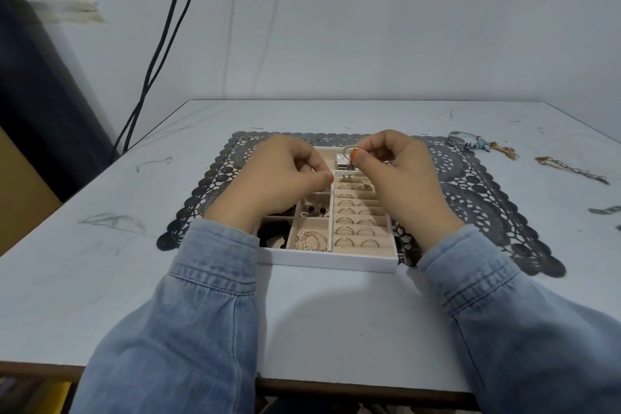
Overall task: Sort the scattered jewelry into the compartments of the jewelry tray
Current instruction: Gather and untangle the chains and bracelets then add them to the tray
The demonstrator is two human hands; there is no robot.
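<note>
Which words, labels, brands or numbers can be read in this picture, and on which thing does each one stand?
None: no word, number or brand can be read anywhere in the picture.
The watch in the tray: its face is too small and blurred to read.
The tray itself, the lace mat, the table and the denim sleeves: no writing shows on them.

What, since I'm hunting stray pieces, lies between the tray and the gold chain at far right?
Between tray and chain: only lace mat and bare table, per head view.
</note>
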